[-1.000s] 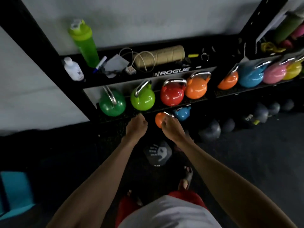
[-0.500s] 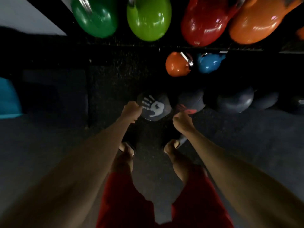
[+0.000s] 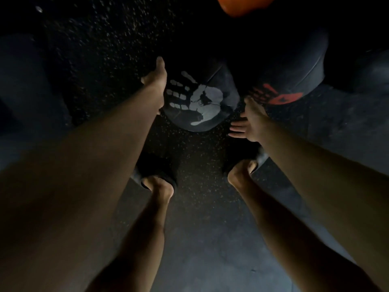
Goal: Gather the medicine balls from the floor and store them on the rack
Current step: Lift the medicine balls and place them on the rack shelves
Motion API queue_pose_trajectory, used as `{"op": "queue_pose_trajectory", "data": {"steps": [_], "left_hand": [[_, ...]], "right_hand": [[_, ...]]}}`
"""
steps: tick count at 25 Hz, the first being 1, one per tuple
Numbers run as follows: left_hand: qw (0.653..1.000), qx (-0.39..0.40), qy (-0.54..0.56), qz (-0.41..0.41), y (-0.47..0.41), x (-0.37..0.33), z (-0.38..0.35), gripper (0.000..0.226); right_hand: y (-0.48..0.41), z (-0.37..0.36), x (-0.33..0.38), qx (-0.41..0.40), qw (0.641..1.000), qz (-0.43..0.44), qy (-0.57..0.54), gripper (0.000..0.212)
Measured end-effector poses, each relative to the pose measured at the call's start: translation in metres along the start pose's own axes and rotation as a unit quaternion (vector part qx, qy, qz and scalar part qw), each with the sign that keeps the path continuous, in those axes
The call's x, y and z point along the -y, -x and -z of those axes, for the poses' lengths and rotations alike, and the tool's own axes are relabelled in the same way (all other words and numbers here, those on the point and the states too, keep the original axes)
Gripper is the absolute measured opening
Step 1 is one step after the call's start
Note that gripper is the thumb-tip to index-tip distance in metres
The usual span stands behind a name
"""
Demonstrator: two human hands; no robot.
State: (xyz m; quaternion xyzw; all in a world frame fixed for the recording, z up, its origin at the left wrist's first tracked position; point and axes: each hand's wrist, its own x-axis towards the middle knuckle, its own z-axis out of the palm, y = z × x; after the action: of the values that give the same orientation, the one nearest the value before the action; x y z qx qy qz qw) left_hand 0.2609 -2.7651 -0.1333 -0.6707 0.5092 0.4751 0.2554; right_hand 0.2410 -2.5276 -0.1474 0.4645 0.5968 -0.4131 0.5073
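Two hands reach down toward a dark medicine ball point(image 3: 202, 102) marked with a white handprint. It sits on the speckled floor point(image 3: 200, 239) just above the centre of the frame.

Your left hand point(image 3: 154, 81) is at the ball's left edge. Its thumb point(image 3: 160, 64) points straight toward the top of the frame. The palm seems to lie flat against the ball's side, though the dim light hides the fingers, so how far they wrap cannot be read. It grips nothing else.

Your right hand point(image 3: 249, 121) is at the ball's lower right edge, lower in the frame than the left. Its fingers point(image 3: 237, 128) are straight and spread, pointing left toward the ball's underside. It holds nothing and looks just short of contact.

The ball lies between your two palms, so the left hand is the nearer one. The right hand likely needs to close in leftward and slide under before a lift is secure.

A second ball point(image 3: 294, 66), with a red handprint, sits in the upper right. It is touching or nearly touching the first, right behind your right hand. That leaves little room on that side, and your knuckles may brush it.

The bottom of an orange kettlebell point(image 3: 244, 5) shows at the top edge. Your sandalled feet stand in the middle of the frame, below the ball and apart. The rack is out of view, so the ball has yet to be lifted and carried.
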Motion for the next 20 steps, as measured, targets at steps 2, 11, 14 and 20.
{"op": "queue_pose_trajectory", "data": {"steps": [2,11,14,20], "left_hand": [[0.998,0.048,0.036,0.024,-0.021,0.011,-0.01,0.11],[0.973,0.198,0.106,0.052,-0.011,0.101,0.028,0.079],[0.97,0.178,0.157,0.059,-0.032,0.105,0.038,0.052],[0.983,0.158,0.078,0.043,-0.052,0.099,0.026,0.036]], "right_hand": [[-0.024,-0.004,0.006,0.015,0.998,-0.012,-0.053,0.077],[-0.048,-0.012,-0.005,0.02,0.999,-0.01,-0.027,0.056],[-0.057,-0.02,-0.022,-0.002,1.0,-0.024,-0.02,0.044],[-0.069,-0.039,-0.054,-0.061,0.996,0.0,-0.062,0.042]]}}
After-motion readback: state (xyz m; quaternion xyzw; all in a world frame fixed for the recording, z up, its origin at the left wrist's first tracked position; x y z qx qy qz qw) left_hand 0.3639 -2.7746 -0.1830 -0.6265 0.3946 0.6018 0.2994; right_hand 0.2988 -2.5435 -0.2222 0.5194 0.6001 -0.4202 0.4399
